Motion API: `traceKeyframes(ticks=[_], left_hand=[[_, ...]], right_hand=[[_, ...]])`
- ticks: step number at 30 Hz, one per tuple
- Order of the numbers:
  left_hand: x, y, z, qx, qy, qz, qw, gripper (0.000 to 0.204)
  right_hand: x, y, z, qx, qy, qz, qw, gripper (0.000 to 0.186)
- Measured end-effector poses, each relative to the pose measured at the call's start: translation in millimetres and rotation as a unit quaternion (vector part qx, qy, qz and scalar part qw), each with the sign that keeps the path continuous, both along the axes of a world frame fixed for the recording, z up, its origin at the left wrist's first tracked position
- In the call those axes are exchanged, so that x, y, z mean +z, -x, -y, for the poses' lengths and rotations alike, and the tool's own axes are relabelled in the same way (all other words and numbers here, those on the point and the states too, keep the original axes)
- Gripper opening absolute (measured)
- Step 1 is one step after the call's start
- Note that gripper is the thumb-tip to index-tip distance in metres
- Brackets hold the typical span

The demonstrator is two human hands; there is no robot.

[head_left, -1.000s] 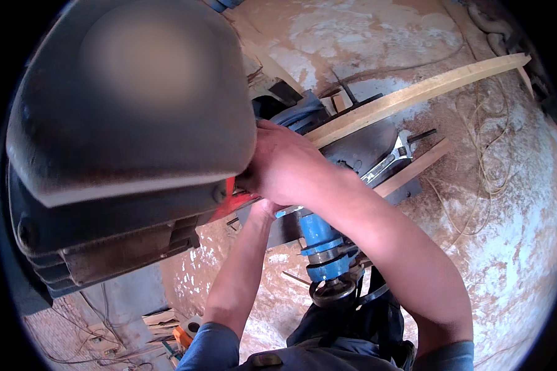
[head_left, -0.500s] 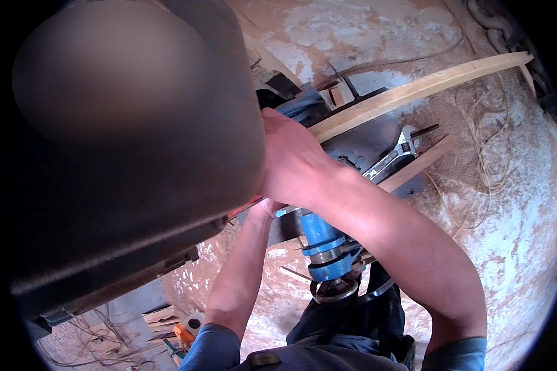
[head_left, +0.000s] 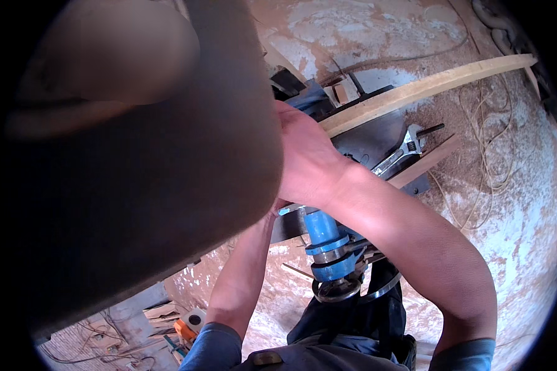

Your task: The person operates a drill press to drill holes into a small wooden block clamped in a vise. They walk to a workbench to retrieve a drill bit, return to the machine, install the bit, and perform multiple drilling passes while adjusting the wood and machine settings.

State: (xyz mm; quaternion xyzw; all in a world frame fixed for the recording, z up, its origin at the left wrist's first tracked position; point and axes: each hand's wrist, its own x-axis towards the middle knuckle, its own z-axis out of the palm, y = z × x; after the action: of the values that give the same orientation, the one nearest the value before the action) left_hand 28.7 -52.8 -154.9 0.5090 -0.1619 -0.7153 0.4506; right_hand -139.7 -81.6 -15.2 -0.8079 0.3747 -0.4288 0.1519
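Note:
A large dark, smooth shape [head_left: 229, 154] fills the left side and hides part of both hands. My right hand [head_left: 306, 162] reaches in from the right, its back turned up and its fingers out of sight behind that shape. Below it, my left hand [head_left: 277, 212] shows only near the wrist; its fingers are covered. What either hand touches cannot be made out. Close under my right wrist is a blue cylindrical machine part [head_left: 323, 229] with a round metal handwheel [head_left: 339, 290] at its near end. An adjustable wrench [head_left: 402, 153] lies just beyond my right forearm.
A long pale wooden strip [head_left: 433, 85] runs out to the far right. A reddish board [head_left: 428, 163] lies beside the wrench. Thin cord [head_left: 481, 130] loops over the dusty floor [head_left: 507, 247]. An orange tool [head_left: 184, 330] and scraps sit at the lower left.
The dark shape reaches slightly farther right and covers more around my hands. The rest of the scene has shifted a little right in view. Both arms keep nearly the same pose.

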Motion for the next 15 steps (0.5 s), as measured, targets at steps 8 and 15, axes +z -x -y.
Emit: traceKeyframes(ticks=[8,15], left_hand=[[1.4,1.4,0.1,-0.001,0.000,-0.006,1.000,0.032],[2.5,0.2,-4.1,0.005,-0.007,-0.010,1.000,0.033]], right_hand=[[-0.2,-7.0,6.6,-0.016,0.063,0.048,0.997,0.023],[6.8,10.5,2.0,0.023,-0.014,-0.092,0.995,0.021]])
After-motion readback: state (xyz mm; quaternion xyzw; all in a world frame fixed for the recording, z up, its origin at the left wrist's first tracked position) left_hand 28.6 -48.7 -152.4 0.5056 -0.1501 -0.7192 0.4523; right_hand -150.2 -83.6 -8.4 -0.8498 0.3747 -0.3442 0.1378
